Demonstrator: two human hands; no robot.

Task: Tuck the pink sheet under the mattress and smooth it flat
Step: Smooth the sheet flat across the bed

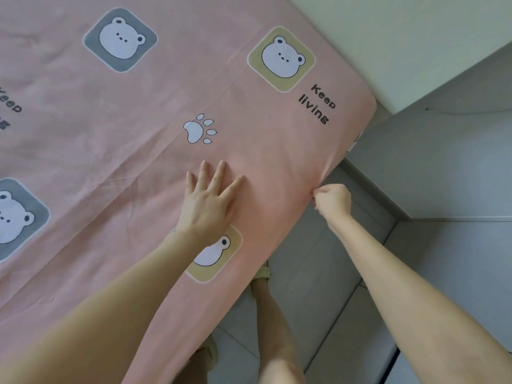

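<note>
Spread flat, the left hand [206, 202] pressed the pink bear-print sheet [91, 126]; the right hand [332, 199] pinched its seemingly soft, limp right edge.

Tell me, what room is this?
Probably a bedroom: the pink sheet with bears is stretched flat, the left hand presses on it, the right hand pinches its edge by the tiled floor.

The pink sheet [249, 151] is printed with white bear faces [117, 37] framed in grey squares [92, 41] and mustard squares [256, 58], a white paw print [194, 131] and black lettering [317, 103]. The floor [443, 259] is tiled in pale grey.
</note>
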